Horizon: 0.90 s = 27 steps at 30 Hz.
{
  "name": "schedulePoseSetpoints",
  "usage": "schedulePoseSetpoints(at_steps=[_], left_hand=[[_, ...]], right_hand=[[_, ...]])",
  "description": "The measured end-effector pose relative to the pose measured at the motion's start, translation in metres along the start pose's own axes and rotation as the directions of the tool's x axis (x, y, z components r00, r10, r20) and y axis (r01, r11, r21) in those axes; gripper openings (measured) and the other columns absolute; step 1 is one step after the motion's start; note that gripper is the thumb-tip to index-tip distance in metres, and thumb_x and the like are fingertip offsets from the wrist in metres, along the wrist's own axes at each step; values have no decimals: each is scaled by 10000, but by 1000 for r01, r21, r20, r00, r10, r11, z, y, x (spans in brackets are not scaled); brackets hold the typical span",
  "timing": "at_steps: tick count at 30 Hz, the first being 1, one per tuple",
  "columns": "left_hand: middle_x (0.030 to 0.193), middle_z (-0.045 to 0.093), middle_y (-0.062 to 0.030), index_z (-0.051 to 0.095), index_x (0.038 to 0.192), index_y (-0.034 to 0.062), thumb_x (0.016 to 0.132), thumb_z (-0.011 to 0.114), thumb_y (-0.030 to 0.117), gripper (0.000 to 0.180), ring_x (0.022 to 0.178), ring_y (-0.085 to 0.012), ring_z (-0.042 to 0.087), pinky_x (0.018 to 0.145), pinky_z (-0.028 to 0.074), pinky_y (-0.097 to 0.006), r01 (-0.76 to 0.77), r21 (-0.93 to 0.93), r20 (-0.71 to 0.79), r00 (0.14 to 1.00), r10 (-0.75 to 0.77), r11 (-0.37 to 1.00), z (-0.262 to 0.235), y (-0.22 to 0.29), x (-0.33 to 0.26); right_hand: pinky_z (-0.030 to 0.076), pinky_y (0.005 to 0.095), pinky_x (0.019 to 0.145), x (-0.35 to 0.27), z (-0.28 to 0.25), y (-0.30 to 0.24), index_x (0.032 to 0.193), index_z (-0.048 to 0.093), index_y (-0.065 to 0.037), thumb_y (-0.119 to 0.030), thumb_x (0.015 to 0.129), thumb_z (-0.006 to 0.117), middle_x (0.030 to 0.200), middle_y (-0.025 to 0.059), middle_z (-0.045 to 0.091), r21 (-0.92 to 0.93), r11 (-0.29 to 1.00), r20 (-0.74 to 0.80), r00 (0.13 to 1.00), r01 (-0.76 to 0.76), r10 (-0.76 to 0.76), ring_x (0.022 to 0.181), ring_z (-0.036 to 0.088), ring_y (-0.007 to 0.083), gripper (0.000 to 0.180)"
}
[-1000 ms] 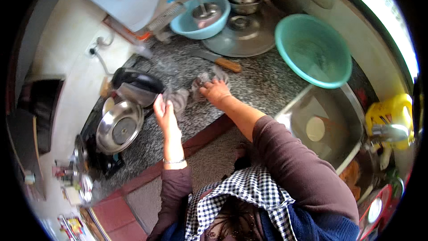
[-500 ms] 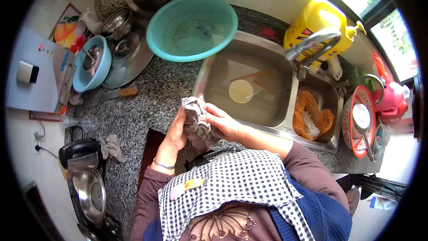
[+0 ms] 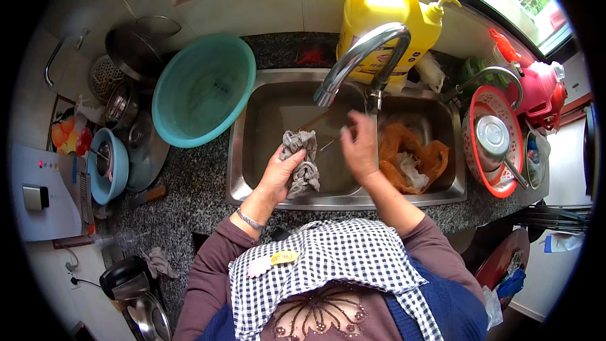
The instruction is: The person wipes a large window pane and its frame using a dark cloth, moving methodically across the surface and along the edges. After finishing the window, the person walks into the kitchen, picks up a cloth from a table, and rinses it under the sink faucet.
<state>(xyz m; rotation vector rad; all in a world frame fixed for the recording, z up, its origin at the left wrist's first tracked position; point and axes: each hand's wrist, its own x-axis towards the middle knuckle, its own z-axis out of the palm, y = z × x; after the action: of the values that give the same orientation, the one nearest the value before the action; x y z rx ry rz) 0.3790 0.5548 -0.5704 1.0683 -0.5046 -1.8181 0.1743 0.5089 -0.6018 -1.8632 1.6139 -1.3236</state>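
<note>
A crumpled grey rag [image 3: 305, 177] is gripped in my left hand [image 3: 278, 172], held over the front of the left sink basin [image 3: 237, 151]. My right hand [image 3: 361, 151] is empty and apart from the rag, its fingers raised and spread near the divider between the two basins. Beyond it the chrome faucet [image 3: 363, 47] arches over the left basin. Water stands in that basin, with a thin brown stick [image 3: 314, 121] in it; the rag and my left hand hide part of the basin.
Left of the sink stands a large teal basin [image 3: 167, 104]. A yellow pump jug [image 3: 385, 19] is behind the faucet. An orange plastic bag [image 3: 435, 158] lies in the right basin. A red colander [image 3: 472, 120] with a metal ladle is at right; a knife [image 3: 151, 194] lies at left.
My hands and the rag have moved forward over the sink. My right hand has let go of the rag and moved right. The view has shifted toward the sink.
</note>
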Motion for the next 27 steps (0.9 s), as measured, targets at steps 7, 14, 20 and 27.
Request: schedulePoseSetpoints(at_steps=[7,14,20,27], left_hand=[[975,655,-58,565,1185,87,948,637,366,374,850,-197,663,756,579,-368,23,-111,5,1000,-23,994,22,17,56],[1101,658,-93,564,1236,81,1005,482,465,456,1002,-220,652,901,527,-394,-31,-78,29,999,34,996,42,24,66],[1046,651,-43,585,1199,27,1039,452,382,412,933,-128,611,854,489,-301,-45,191,-57,997,57,980,49,20,57],[960,611,-42,515,1109,51,992,538,197,189,873,-147,606,778,518,-314,-109,168,-270,951,151,980,32,14,77]], right_hand=[[426,434,823,62,-19,39,976,671,-89,-197,857,671,1010,90,653,-337,941,40,999,17,-4,953,569,345,161],[429,419,932,11,17,-19,1211,571,-89,-275,927,625,1147,108,592,32,999,-88,996,27,-24,1039,564,280,344],[507,371,940,30,55,-11,1184,566,-94,-370,1022,475,1154,59,631,620,-293,765,478,-728,430,1031,617,186,333],[487,301,854,18,53,-24,1077,605,-60,-144,935,626,1069,37,632,628,528,434,821,-572,372,973,592,137,166]])
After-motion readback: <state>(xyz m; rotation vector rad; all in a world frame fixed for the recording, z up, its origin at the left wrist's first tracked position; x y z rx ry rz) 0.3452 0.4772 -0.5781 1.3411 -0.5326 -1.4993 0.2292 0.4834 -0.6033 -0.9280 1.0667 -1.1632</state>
